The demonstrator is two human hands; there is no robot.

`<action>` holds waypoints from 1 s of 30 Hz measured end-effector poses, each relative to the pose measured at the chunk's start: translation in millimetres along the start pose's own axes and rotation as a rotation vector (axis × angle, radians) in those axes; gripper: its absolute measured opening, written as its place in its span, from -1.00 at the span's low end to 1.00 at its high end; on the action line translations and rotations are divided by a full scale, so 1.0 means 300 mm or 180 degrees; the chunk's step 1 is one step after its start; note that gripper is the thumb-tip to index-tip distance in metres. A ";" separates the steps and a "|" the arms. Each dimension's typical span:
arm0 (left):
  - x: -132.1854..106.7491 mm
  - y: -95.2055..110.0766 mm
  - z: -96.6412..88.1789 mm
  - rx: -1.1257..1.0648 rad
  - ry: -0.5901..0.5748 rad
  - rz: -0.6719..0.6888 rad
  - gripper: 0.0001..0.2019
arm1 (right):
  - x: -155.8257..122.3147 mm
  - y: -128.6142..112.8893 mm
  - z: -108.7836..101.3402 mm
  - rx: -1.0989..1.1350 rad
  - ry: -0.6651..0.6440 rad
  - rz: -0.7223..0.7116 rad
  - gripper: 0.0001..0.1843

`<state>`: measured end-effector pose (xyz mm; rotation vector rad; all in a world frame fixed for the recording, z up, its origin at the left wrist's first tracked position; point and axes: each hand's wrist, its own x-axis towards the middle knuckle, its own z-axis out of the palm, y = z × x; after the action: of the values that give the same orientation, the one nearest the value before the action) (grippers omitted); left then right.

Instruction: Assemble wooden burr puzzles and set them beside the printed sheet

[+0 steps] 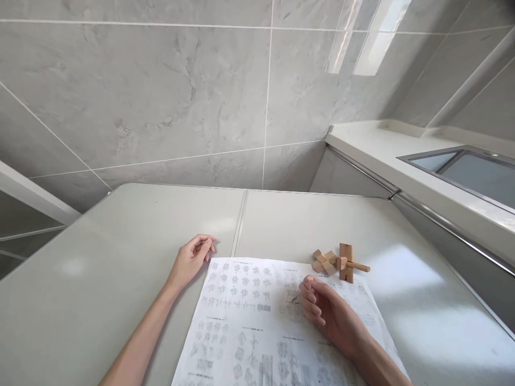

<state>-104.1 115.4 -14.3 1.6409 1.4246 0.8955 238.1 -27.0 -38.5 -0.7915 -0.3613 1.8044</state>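
Observation:
My left hand rests on the pale table at the upper left corner of a printed sheet. Its fingers are loosely curled, the thumb close to the index finger, and nothing shows in them. Over the right part of the sheet lies my right hand, its fingers curled in together and holding nothing visible. Beyond it, at the sheet's far right edge, sit two wooden puzzles: a burr puzzle of crossed blocks and a cross-shaped wooden piece with a bar through it. Neither hand touches them.
The pale table has a seam running across its top. A grey tiled wall rises behind. On the right stands a white counter with a sink, a metal rail along its front. A white frame is at far left.

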 end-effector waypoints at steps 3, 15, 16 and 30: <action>0.002 0.003 0.001 0.0026 -0.0002 -0.0002 -0.61 | -0.007 -0.013 -0.011 0.0171 0.0019 -0.0250 -0.59; 0.007 0.008 0.007 0.0037 0.0035 0.0006 -0.54 | -0.089 -0.237 -0.104 0.0448 0.0800 -0.1994 -0.66; 0.008 0.009 0.007 0.0032 0.0037 0.0009 -0.53 | -0.088 -0.241 -0.112 0.0485 0.0846 -0.2007 -0.68; 0.011 0.008 0.007 -0.0102 0.0048 -0.0007 -0.55 | -0.049 -0.198 -0.180 0.0546 0.0983 -0.1663 -0.85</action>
<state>-100.8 118.3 -12.9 1.6116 1.4149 0.9268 319.7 -25.2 -38.1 -0.7561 -0.1834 1.1875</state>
